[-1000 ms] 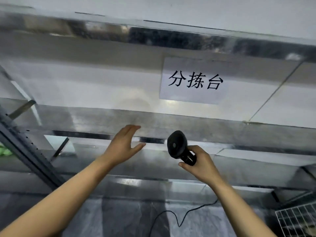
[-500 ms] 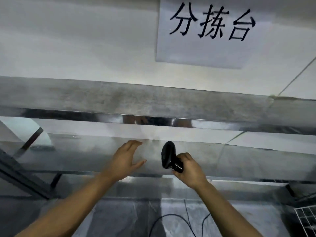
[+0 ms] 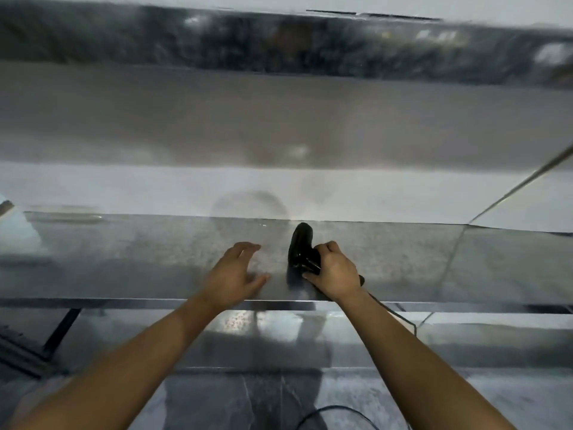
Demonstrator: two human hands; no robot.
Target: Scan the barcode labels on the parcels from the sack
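1. Steel makes up the shiny table (image 3: 403,262) under both hands.
2. The right hand (image 3: 333,274) grips a black barcode scanner (image 3: 300,246), its head standing on the table.
3. The left hand (image 3: 235,273), just left of the scanner, spreads loose fingers, holding nothing.
4. The scanner's black cable (image 3: 338,411) trails below the table's near edge.

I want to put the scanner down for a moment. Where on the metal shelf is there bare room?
The metal shelf is bare left of the left hand, and right of the right hand out to the seam. The only crowding is between the hands, where the scanner stands.
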